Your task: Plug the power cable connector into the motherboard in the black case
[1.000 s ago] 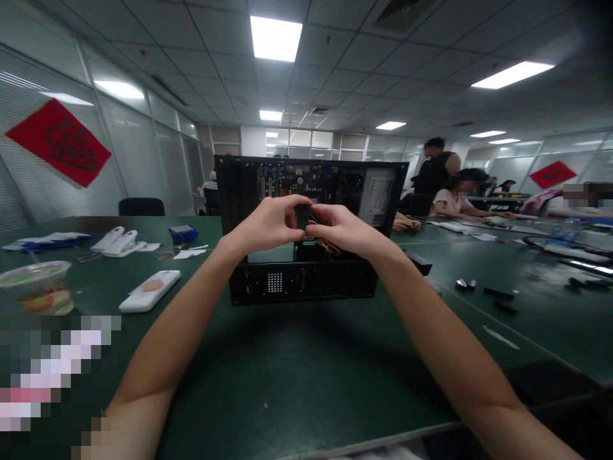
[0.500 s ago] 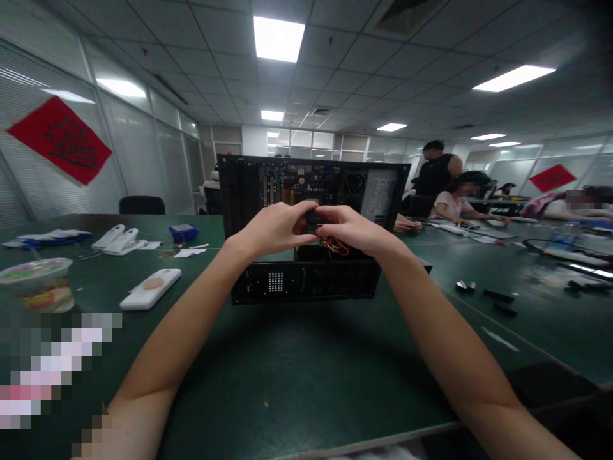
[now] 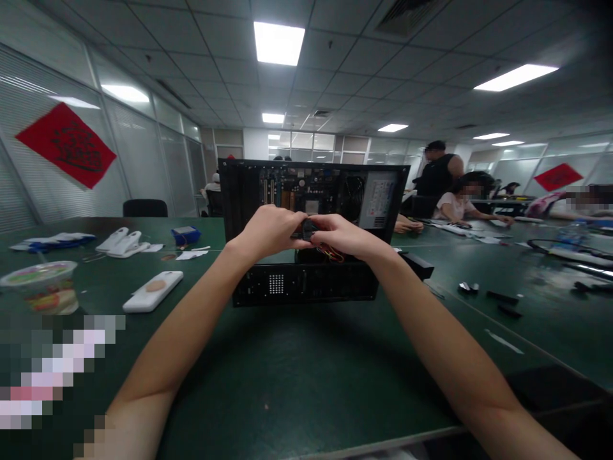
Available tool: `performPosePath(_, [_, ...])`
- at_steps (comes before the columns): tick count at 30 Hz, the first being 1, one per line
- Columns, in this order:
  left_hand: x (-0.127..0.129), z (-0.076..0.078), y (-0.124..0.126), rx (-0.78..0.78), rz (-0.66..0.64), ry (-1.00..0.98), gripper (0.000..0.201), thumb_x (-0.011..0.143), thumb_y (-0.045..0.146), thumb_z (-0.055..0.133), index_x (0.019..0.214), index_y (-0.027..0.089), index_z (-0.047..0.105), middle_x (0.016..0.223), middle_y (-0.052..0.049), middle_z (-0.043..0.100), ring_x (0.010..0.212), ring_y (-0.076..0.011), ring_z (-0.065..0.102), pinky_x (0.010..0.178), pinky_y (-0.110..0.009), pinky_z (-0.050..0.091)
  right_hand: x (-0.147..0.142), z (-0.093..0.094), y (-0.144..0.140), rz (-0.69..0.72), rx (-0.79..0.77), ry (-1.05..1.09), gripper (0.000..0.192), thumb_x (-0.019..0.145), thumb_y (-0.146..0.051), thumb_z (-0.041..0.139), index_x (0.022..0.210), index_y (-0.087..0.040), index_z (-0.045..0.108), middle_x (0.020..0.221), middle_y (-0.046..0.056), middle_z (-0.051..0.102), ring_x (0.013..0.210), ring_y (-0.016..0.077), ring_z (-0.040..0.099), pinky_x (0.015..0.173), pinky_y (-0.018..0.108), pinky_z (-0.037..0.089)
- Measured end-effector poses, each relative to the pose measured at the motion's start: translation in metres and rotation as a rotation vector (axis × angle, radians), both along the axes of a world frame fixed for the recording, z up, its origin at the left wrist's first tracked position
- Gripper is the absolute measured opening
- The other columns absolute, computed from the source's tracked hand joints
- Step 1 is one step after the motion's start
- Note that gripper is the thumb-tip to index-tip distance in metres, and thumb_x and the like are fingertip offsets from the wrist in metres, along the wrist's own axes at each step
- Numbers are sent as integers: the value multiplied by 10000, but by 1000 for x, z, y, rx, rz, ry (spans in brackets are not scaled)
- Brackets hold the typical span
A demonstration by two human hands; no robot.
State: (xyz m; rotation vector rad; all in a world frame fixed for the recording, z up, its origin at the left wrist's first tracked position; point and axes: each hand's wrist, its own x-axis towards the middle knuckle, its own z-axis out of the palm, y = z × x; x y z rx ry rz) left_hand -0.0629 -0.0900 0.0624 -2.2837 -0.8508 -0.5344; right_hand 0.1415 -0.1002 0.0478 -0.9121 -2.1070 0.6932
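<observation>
Worktop (image 3: 287,370): dark green, broad, reaching well past both sides of the case.
Computer case (image 3: 330,282): black, centre of the worktop, open side facing the wearer; board, fan, power supply and loose wires inside.
Circuit board (image 3: 301,182): in the case, along the back, slots toward its left end; lower part hidden by the hands.
Power supply (image 3: 380,191): grey, labelled, at the case's right end.
Left hand (image 3: 275,231): forearm slanting in from lower left, back of hand up, wrist bent inward; thumb and forefinger curled to a pinch on the dark piece.
Right hand (image 3: 340,235): near mirror of the left, forearm from lower right, knuckles up; fingertips closed on the same piece from the other side.
Fan (image 3: 353,191): round, black, just left of the power supply.
Cup (image 3: 50,297): clear plastic, upright at far left; pale and reddish contents, too blurred to name.
White slab (image 3: 153,292): flat on the worktop, between cup and left forearm; round tan patch on top.
Blue box (image 3: 186,235): left of the case, grey-topped; contents unclear.
Wires (image 3: 332,253): red, yellow and black, bunched below the right hand.
Dark piece (image 3: 310,228): between both hands' fingertips, in front of the case's opening; outline partly covered.
</observation>
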Motion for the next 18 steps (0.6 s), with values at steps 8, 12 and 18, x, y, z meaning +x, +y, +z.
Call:
performPosePath(8, [-1, -3, 6, 36, -1, -14, 528, 906, 577, 682, 1268, 194, 674, 984, -103, 785, 938, -277, 733, 886, -388, 465, -1, -2, 5, 43, -44, 94, 374, 776, -190, 595, 1135, -187, 696, 1024, 37, 728, 837, 175, 635, 671, 261, 525])
performPosePath(12, [0, -4, 9, 98, -48, -116, 615, 907, 534, 699, 1408, 200, 571, 1060, -106, 773, 986, -275, 717, 900, -389, 454, -4, -5, 11, 7, -58, 256, 310, 712, -198, 637, 1015, -179, 701, 948, 27, 716, 774, 156, 619, 609, 245, 497])
performPosePath(18, [2, -3, 10, 339, -105, -197, 445, 954, 390, 662, 1352, 204, 594, 1133, -114, 736, 1046, -277, 668, 918, -408, 437, -14, -14, 29, -94, -55, 632, 505, 664, -316, 737, 1148, -195, 661, 989, 31, 726, 780, 175, 670, 636, 291, 540])
